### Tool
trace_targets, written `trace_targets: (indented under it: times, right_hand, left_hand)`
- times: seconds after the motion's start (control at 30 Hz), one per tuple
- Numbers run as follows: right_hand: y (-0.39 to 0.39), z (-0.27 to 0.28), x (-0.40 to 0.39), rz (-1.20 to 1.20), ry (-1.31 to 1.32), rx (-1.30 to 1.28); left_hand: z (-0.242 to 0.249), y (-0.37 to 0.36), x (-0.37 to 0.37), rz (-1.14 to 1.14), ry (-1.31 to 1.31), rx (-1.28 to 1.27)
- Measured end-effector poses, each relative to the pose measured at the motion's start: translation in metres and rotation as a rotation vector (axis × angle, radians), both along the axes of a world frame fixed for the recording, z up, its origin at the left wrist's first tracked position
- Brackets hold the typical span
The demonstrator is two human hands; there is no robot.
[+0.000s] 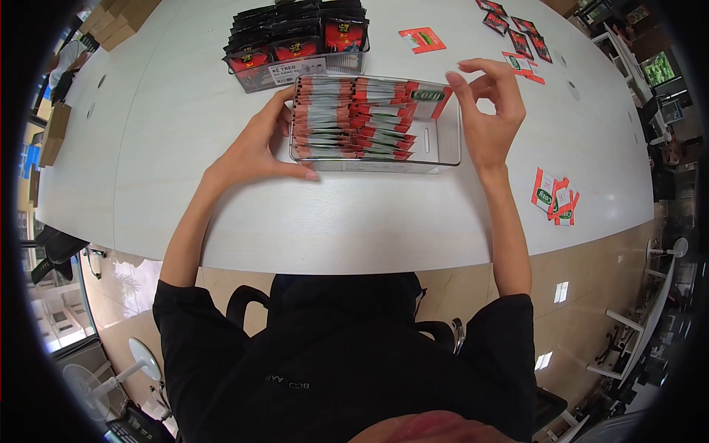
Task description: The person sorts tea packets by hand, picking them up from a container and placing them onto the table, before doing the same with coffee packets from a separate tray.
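A clear plastic bin sits before me on the table, filled on its left and middle with two rows of red-and-white tea sachets. My left hand is wrapped round the bin's left end, thumb along the front wall and fingers behind. At the back right inside the bin, one Cozy sachet leans apart from the rows. My right hand is beside the bin's back right corner, thumb tip close to the rim and fingers curved apart, with nothing visible between them.
Behind stands another clear bin packed with black-and-red coffee sachets. A loose red sachet lies right of it. Several black sachets are scattered at the far right, and loose Cozy sachets lie nearer on the white table.
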State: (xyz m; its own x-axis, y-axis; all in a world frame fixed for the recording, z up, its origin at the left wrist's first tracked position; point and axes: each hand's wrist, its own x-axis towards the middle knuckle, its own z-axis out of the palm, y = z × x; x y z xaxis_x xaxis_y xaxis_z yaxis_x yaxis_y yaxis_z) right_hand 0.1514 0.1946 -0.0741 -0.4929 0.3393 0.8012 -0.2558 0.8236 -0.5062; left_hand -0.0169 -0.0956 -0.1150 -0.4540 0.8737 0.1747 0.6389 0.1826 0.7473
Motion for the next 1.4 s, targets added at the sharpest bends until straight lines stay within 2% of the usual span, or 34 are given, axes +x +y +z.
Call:
trace_targets:
  times: [0.1, 0.23, 0.3, 0.33, 0.43, 0.47, 0.5, 0.57, 0.63, 0.67, 0.73, 0.77, 0.83, 0.9, 0.97, 1.1, 1.17, 1.2, 1.33, 1.4]
  right_hand:
    - [0.008, 0.002, 0.001, -0.012, 0.046, -0.021]
    - [0.026, 0.009, 0.006, -0.099, -0.022, 0.054]
    - [0.036, 0.017, 0.014, -0.191, -0.242, 0.15]
    - [0.041, 0.019, 0.019, -0.215, -0.32, 0.095]
    - [0.077, 0.004, 0.05, -0.269, -0.395, 0.132]
    - [0.079, 0.004, 0.067, -0.284, -0.411, 0.016]
    - [0.084, 0.001, 0.088, -0.299, -0.416, 0.02]
    - [0.095, -0.014, 0.132, -0.63, -0.348, 0.068]
    - [0.092, -0.046, 0.176, -1.049, -0.385, 0.172]
    - [0.086, -0.062, 0.196, -1.051, -0.383, 0.176]
    - [0.072, -0.08, 0.222, -1.217, -0.764, -0.115]
    - [0.068, -0.082, 0.227, -1.222, -0.769, -0.12]
    - [0.057, -0.082, 0.234, -1.011, -0.735, -0.016]
    - [0.044, -0.076, 0.231, -0.971, -0.73, 0.001]
    - [0.035, -0.074, 0.226, -0.867, -0.643, -0.065]
    - [0.012, -0.058, 0.211, -0.77, -0.629, -0.169]
    - [0.001, -0.05, 0.204, -0.641, -0.591, -0.321]
    - [-0.002, -0.048, 0.202, -0.56, -0.529, -0.344]
    - [-0.01, -0.053, 0.197, -0.481, -0.4, -0.315]
    - [-0.015, -0.05, 0.191, -0.354, -0.261, -0.532]
  left_hand:
    - [0.0, 0.0, 0.0, -0.003, -0.001, 0.005]
    - [-0.001, -0.001, -0.002, -0.008, 0.033, -0.009]
    - [-0.001, 0.0, -0.002, -0.041, -0.037, 0.016]
    - [-0.002, 0.001, -0.003, -0.047, -0.096, 0.034]
    - [-0.006, -0.001, -0.002, -0.017, -0.14, 0.074]
    - [-0.006, -0.002, -0.001, -0.005, -0.2, 0.075]
    - [-0.007, -0.002, -0.002, -0.02, -0.207, 0.08]
    - [-0.01, -0.002, -0.003, -0.009, -0.237, 0.083]
    - [-0.011, -0.003, -0.002, -0.013, -0.251, 0.092]
    - [-0.01, -0.003, -0.002, -0.012, -0.261, 0.093]
    - [-0.006, -0.001, -0.002, -0.017, -0.259, 0.094]
    - [-0.005, -0.001, -0.001, -0.024, -0.26, 0.089]
    - [-0.002, 0.001, 0.003, -0.029, -0.279, 0.081]
    - [-0.002, 0.003, 0.003, -0.028, -0.293, 0.08]
    - [-0.005, 0.001, 0.001, -0.029, -0.273, 0.104]
    - [-0.004, 0.002, 0.002, -0.024, -0.282, 0.084]
    - [-0.001, 0.003, 0.006, -0.009, -0.291, 0.097]
    - [-0.001, 0.003, 0.005, -0.011, -0.292, 0.094]
    - [0.001, 0.004, 0.006, -0.027, -0.324, 0.083]
    - [0.001, 0.004, 0.007, -0.028, -0.352, 0.1]
